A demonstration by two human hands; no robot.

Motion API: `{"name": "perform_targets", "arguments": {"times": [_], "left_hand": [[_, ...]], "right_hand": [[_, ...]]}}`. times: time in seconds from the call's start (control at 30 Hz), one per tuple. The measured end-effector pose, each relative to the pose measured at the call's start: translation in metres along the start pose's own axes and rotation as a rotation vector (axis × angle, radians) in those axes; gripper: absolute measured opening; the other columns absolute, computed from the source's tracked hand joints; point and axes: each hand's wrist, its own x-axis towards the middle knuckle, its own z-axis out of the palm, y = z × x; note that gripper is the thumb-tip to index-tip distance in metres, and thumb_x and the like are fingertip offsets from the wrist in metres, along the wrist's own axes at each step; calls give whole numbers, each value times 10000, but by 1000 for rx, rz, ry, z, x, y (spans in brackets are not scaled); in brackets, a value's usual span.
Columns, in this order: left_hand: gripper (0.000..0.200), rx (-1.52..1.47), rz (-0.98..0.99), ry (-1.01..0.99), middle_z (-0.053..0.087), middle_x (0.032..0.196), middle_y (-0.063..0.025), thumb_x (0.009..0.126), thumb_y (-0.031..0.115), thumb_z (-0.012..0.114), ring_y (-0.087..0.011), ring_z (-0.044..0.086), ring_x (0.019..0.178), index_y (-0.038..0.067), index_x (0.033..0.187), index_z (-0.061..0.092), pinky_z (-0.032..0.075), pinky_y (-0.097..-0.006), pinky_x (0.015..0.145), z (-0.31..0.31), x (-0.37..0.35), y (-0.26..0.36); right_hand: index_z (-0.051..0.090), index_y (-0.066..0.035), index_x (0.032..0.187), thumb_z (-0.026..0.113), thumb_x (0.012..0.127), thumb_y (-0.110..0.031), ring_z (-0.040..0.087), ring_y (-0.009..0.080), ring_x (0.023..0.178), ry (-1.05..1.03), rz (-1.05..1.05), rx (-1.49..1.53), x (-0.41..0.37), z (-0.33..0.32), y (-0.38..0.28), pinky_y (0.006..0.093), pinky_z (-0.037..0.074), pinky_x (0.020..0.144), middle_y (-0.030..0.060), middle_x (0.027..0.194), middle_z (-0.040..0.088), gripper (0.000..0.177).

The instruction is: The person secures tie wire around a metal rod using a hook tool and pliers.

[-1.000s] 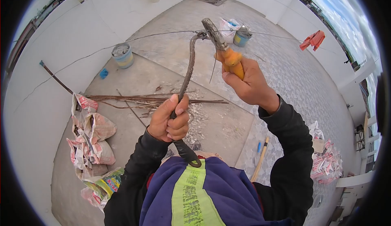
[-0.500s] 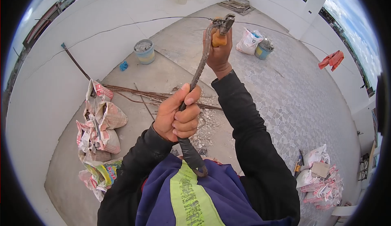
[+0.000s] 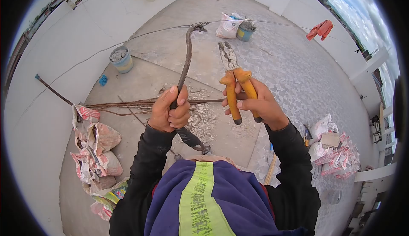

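Head view: looking down on 2 bare hands over a rooftop floor [image 3: 230, 144]. L hand [image 3: 171, 111] is wrapped firmly round a ribbed metal bar [image 3: 185, 62], w/ black wrapping on its lower part, held roughly upright in front of the torso. The bar's top end bends over like a hook, and a thin wire [image 3: 140, 34] runs out from it to both sides. R hand [image 3: 262, 104] holds orange-handled pliers [image 3: 246, 85], fingers curled loosely round the grips, thumb on the near side. Pliers point up, tips parted, well apart from the bar.

Progress, as far as shown: a dark tangle of wire is already at the bar's bent end; can't tell how tight it is or whether any turn is incomplete. The pliers grip nothing. How much is left can't be judged.

Bkgd: rusty rods [image 3: 140, 104] and rubble [image 3: 200, 121] lie below the hands; filled sacks [image 3: 105, 140] & a bucket [image 3: 122, 62] on L, a 2nd bucket [image 3: 245, 33] beside a white bag [image 3: 228, 27] farther off; red cloth [image 3: 319, 30] hangs upper R.
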Motion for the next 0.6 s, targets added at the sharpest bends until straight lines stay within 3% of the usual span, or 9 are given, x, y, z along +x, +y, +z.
{"name": "perform_targets", "arguments": {"times": [0.1,0.13,0.23,0.4,0.6], "left_hand": [[362,136,8,66,264,511,60,1061,412,347,-35,190,374,109,889,442,190,-215,330,-6,-3,8],[368,171,4,85,268,519,57,1054,411,379,-41,200,385,99,880,469,189,-223,343,-8,-2,12],[372,223,8,104,271,520,59,1053,405,387,-44,205,384,92,879,485,199,-227,347,-10,-1,18],[380,303,15,73,275,520,59,1050,409,398,-45,218,385,85,881,503,202,-231,350,-14,1,23],[387,390,18,78,290,518,60,1042,417,416,-43,229,386,83,874,513,198,-232,349,-22,2,33]], "right_hand": [[531,-45,930,586,663,-8,634,214,919,-11,-47,0,-15,2,-24,343,549,747,166,1082,605,276],[545,-44,873,570,611,-24,615,189,860,-67,-52,-168,-13,-4,-31,306,529,709,172,1036,628,264],[552,-45,827,574,600,-24,593,169,816,-24,95,-226,-15,2,-59,297,509,704,174,995,641,229],[624,4,1005,540,654,-30,596,243,983,-107,57,-343,-1,2,-85,364,483,884,197,1081,609,363],[629,-6,998,569,685,-36,594,219,950,-109,141,-428,5,11,-114,330,489,855,161,1121,595,320]]}}
